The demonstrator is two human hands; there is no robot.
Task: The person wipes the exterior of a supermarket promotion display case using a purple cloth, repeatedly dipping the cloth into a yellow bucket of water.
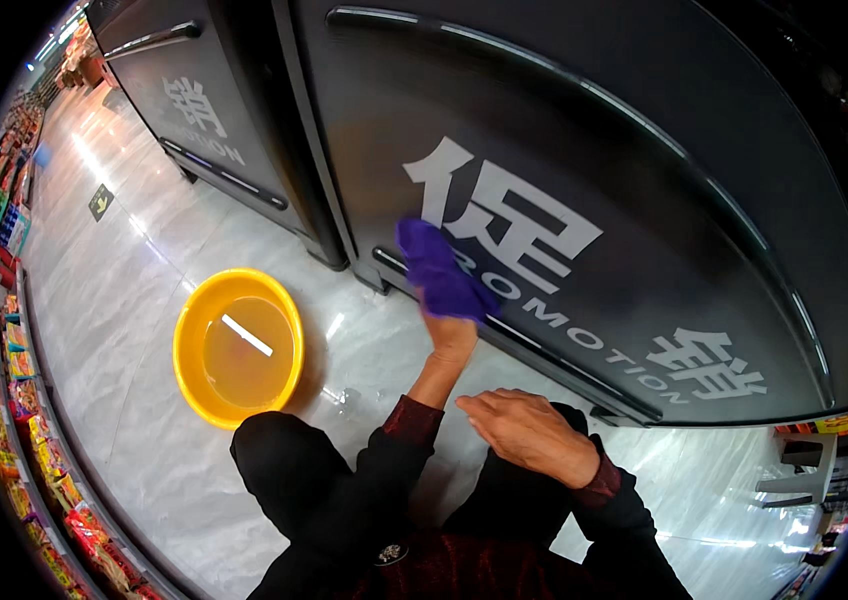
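Observation:
My left hand [452, 339] is pressed under a purple cloth [439, 274], which covers its fingers. The cloth lies against the lower left of a dark panel [364, 97] that bears large pale lettering. Part of that lettering is hidden behind the cloth. My right hand [533, 435] holds nothing; it lies palm down by my right knee, its fingers stretched out. Left of my left arm, a yellow plastic basin [188, 375] stands on the floor with cloudy water [244, 375] in it. A bright reflection crosses the water.
A second dark panel [146, 82] adjoins at the upper left. Shelves of packaged goods [41, 442] curve along the left rim. The shiny tile floor [131, 465] carries a sign with an arrow [101, 202]. A grey plastic stool [806, 480] is at the right.

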